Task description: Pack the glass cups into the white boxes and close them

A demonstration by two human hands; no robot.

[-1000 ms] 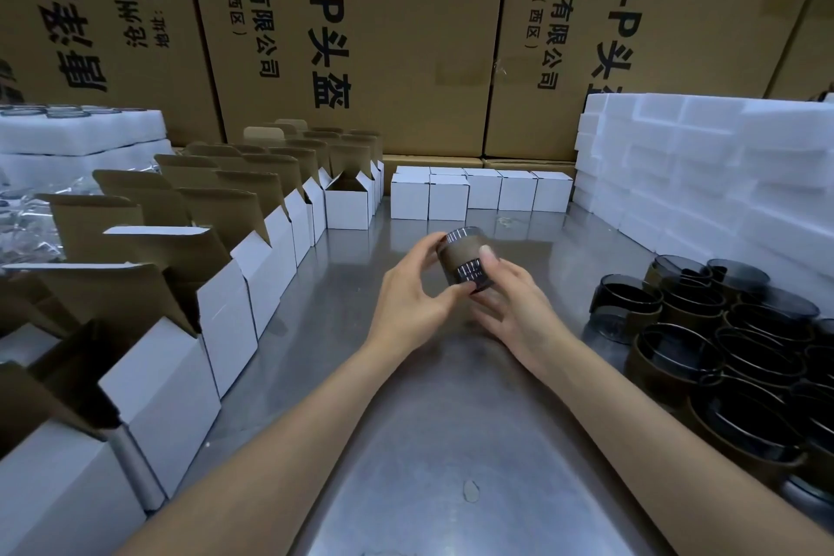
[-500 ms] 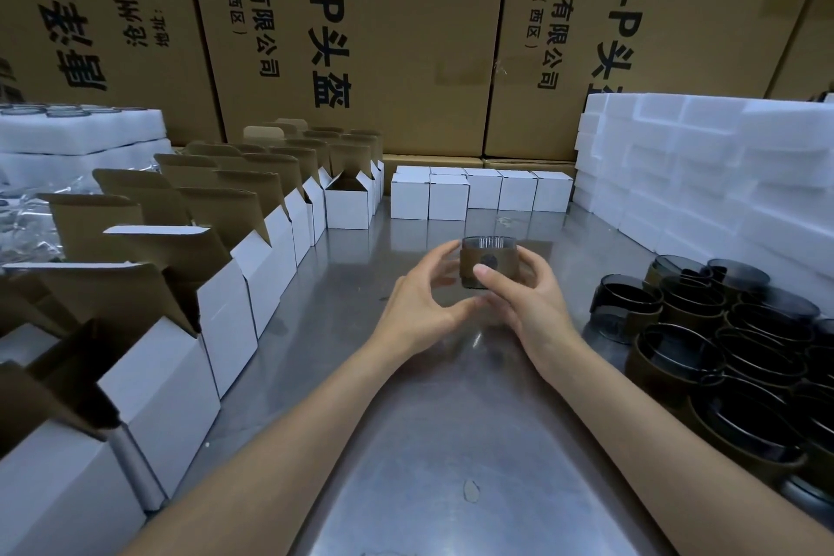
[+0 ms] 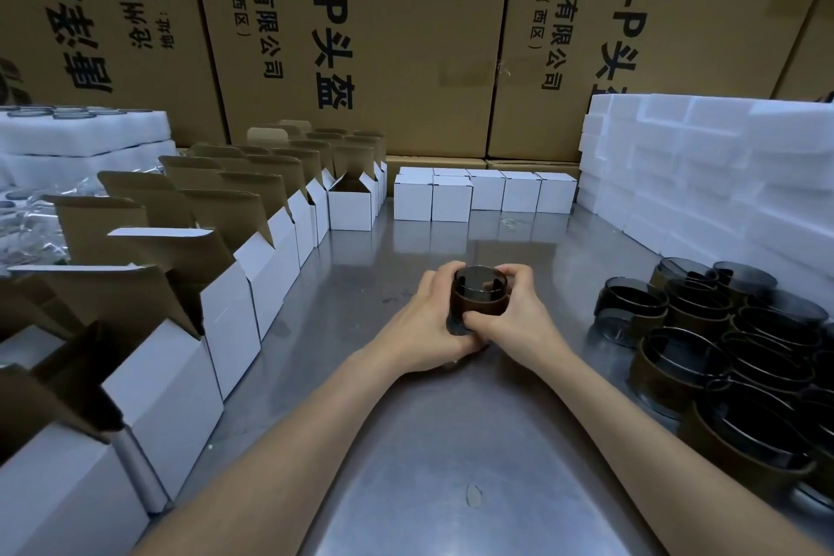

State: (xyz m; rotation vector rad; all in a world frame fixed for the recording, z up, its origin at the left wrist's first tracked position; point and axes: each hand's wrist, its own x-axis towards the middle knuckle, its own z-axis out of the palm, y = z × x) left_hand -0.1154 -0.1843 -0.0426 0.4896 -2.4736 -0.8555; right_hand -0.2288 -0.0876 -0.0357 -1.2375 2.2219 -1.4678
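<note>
A row of open white boxes (image 3: 266, 257) stood along the left of the steel worktop (image 3: 451, 442). At centre, the left hand (image 3: 426, 325) and right hand (image 3: 519, 316) each had a grip curled around one upright dark glass cup (image 3: 479, 296). Closed white boxes (image 3: 485, 196) lined the rear. Brown cartons (image 3: 383, 36) behind them read "有限公司" and "头盔". More glass cups (image 3: 731, 352) were clustered at right.

On the steel table (image 3: 406, 442), open white cardboard boxes (image 3: 266, 257) line the left, closed white boxes (image 3: 483, 199) stand behind, dark glass cups (image 3: 722, 343) cluster right, before stacked white foam blocks (image 3: 722, 176).
</note>
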